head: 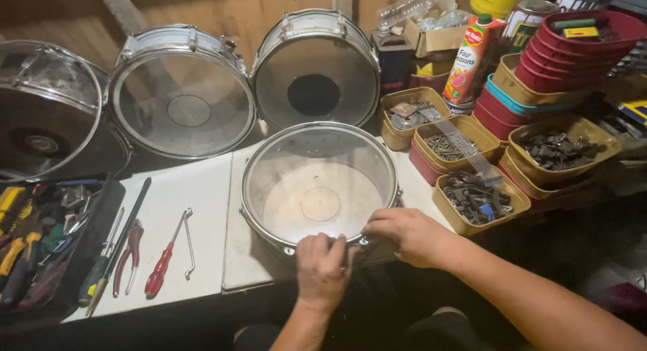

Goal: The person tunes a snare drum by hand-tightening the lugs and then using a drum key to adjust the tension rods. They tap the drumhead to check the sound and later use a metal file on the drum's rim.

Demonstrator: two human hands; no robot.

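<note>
A round shiny metal drum with a clear see-through skin lies flat on the white bench, close to the near edge. Both hands are on its near rim. The left hand is curled over the rim, fingers closed on the metal hoop. The right hand rests just beside it on the same rim, fingers bent down together on the hoop — what they pinch is hidden.

Left of the drum, on the bench, lie a screwdriver with a red handle, a thin bent metal key, pliers with red grips and a long dark tool. Further left is a black tray full of hand tools.

Behind the drum, three more silver drums stand on their sides, leaning against the wooden wall.

To the right sit yellow plastic tubs of small metal parts — screws and dark bits. Behind them is a stack of red tubs and a tall juice carton with a green cap.
</note>
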